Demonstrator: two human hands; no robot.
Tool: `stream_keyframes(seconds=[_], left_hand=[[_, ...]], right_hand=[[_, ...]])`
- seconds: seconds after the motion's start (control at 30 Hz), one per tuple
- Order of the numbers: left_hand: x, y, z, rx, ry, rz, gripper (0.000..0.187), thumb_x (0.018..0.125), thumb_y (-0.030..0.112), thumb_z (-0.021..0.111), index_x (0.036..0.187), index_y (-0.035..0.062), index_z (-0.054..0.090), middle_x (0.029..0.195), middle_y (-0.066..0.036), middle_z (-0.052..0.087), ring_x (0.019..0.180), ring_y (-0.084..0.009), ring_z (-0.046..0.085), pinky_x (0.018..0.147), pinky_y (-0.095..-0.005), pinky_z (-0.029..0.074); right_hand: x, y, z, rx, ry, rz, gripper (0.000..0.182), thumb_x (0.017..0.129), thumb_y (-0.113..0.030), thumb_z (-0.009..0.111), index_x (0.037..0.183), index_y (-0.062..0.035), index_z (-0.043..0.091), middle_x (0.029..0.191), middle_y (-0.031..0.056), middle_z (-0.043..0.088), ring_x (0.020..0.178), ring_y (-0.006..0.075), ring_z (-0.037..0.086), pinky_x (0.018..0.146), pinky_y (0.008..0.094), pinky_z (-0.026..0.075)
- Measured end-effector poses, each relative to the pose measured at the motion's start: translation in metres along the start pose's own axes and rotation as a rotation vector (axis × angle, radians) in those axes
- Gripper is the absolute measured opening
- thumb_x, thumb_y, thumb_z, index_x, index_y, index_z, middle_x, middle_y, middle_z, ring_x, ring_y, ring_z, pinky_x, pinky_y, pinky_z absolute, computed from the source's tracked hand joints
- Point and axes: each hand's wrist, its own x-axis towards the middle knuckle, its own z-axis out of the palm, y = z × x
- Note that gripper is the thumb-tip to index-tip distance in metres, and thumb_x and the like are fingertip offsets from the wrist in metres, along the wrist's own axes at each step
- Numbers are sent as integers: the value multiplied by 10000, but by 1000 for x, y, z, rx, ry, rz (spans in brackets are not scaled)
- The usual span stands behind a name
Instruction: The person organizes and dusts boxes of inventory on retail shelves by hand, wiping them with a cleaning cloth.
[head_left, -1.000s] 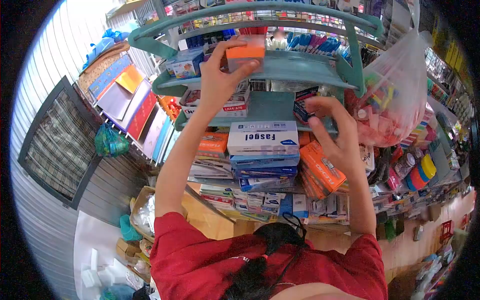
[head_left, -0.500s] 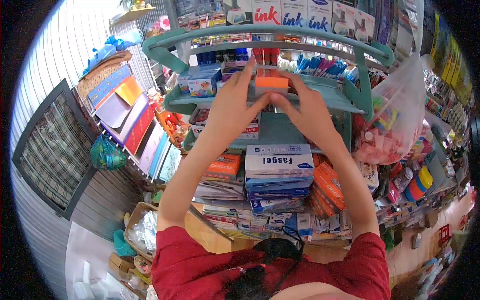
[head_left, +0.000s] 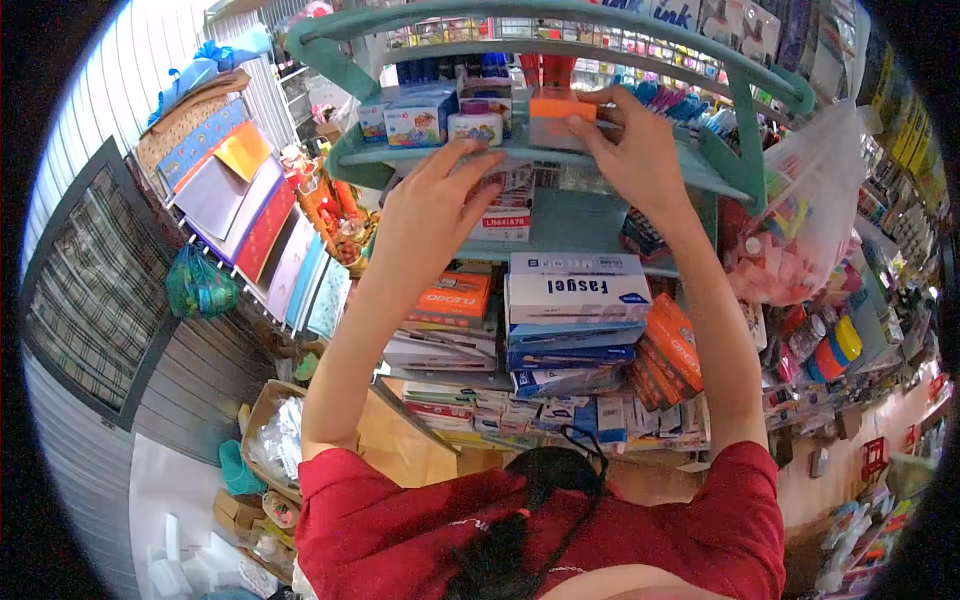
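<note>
On the upper green shelf point(head_left: 400, 155) stands an orange-topped box point(head_left: 562, 108). My right hand point(head_left: 636, 140) grips its right side, thumb at the front and fingers behind. My left hand point(head_left: 440, 200) is raised in front of the shelf edge with its fingers apart, holding nothing. Just above those fingers is a small white jar with a purple lid point(head_left: 475, 122). Left of the jar sits a blue and white box point(head_left: 420, 120). Behind my left fingers, on the lower level, is a white and red box point(head_left: 508, 215).
Below the shelves are a stack of Fasgel boxes point(head_left: 578, 290) and orange boxes point(head_left: 665, 350). A clear plastic bag point(head_left: 800, 220) hangs at the right. A green rail point(head_left: 560, 15) crosses above the shelf. Paper sheets point(head_left: 240, 200) hang at the left.
My left hand has come off the orange-topped box and moved down and left. My right hand stays on the box. The view has shifted, and the purple-lidded jar now shows.
</note>
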Motion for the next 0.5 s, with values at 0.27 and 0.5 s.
stream_keyframes(seconds=[0.27,0.5], left_hand=[[-11,-8,2,-37,30,70,213,829,153,624,1030,91,658,1189,-89,561,1028,-298,577,867,-371,468],[-48,-4,-30,-152,299,53,159,822,55,602,954,77,686,1024,-84,639,949,-234,598,839,-324,451]], right_hand=[[5,-4,9,-36,-66,-32,378,832,-299,672,1025,-3,539,942,183,669,894,272,671,740,341,529],[-23,-38,-47,-279,52,-108,493,876,-346,618,1296,-124,484,1218,181,567,1090,301,576,931,322,423]])
